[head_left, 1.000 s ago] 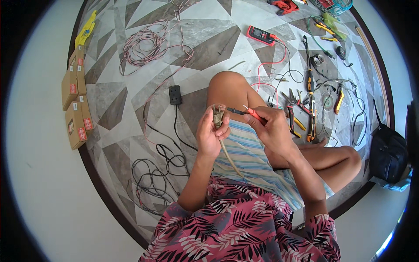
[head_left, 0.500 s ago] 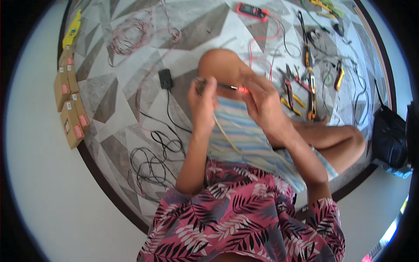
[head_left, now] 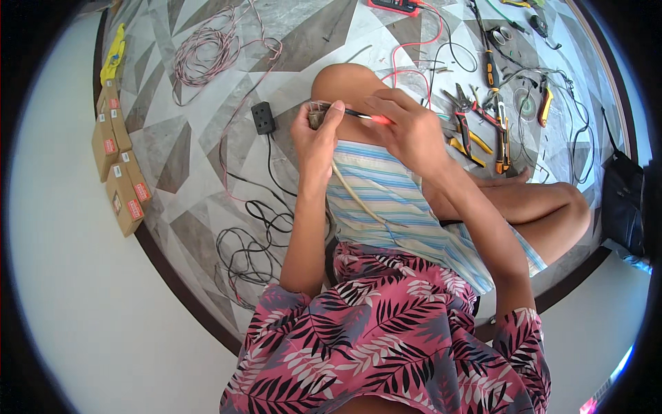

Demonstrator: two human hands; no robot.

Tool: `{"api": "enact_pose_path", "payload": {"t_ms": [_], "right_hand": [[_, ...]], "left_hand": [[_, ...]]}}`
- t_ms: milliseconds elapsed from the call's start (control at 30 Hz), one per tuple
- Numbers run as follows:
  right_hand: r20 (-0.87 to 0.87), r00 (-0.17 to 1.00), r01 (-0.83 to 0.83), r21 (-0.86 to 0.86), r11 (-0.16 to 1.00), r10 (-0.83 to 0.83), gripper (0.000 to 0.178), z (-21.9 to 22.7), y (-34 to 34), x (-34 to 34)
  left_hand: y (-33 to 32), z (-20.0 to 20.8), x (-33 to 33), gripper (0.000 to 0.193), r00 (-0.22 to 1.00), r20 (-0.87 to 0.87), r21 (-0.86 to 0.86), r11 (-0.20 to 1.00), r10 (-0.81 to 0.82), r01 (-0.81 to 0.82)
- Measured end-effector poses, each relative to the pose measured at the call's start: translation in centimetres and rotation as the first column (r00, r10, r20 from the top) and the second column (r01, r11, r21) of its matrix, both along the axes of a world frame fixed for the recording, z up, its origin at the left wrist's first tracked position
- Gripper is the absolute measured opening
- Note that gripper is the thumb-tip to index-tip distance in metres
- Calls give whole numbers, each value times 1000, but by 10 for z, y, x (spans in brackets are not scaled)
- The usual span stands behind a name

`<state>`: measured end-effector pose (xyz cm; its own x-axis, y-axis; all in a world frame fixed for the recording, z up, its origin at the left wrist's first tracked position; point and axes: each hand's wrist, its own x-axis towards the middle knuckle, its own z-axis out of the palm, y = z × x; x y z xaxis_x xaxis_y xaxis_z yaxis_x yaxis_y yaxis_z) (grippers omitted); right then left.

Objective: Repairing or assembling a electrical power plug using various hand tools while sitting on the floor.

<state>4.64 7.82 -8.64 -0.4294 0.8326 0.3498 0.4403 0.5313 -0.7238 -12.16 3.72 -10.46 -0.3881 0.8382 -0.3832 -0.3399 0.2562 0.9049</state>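
My left hand [head_left: 316,148] is closed around a brownish power plug [head_left: 315,120], its metal prongs pointing away from me. From the plug a beige cord [head_left: 353,193] hangs over my lap and ends in thin bluish wires. My right hand [head_left: 414,134] grips a screwdriver [head_left: 380,119] with a red handle and a dark shaft. The shaft points left, its tip at the plug beside my left thumb; whether it sits in a screw is hidden. Both hands are above my bent knee and striped shorts.
Left lie a black socket block [head_left: 263,118] with a tangled black cable [head_left: 248,238], a coil of pinkish wire [head_left: 200,58] and cardboard boxes [head_left: 126,196]. On the right are pliers [head_left: 463,127], a utility knife [head_left: 503,141], a red multimeter [head_left: 393,5] and a black bag [head_left: 620,207].
My right hand has moved slightly left and up, with more of the screwdriver's handle covered by its fingers. My left hand still holds the plug. The whole view has shifted a little.
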Motion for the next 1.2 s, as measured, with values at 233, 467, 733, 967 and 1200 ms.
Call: {"api": "enact_pose_path", "payload": {"t_ms": [233, 467, 733, 967, 1200], "right_hand": [[106, 986, -112, -156, 981, 129, 22, -12, 5, -4], [151, 988, -22, -33, 999, 27, 24, -1, -9, 15], [91, 839, -495, -285, 821, 537, 18, 5, -74, 95], [215, 790, -538, -207, 817, 575, 20, -5, -90, 101], [298, 805, -517, -73, 853, 514, 21, -5, -95, 96]], "left_hand": [[-3, -6, 5, 24, 998, 14, 21, 998, 56, -57], [4, -27, 2, 28, 986, -90, 22, 990, 140, -138], [9, -27, 4, 33, 981, -120, 85, 986, 154, -144], [7, -30, 4, 34, 973, -151, 125, 980, 172, -154], [7, -29, 4, 32, 978, -118, 82, 983, 172, -163]]}}
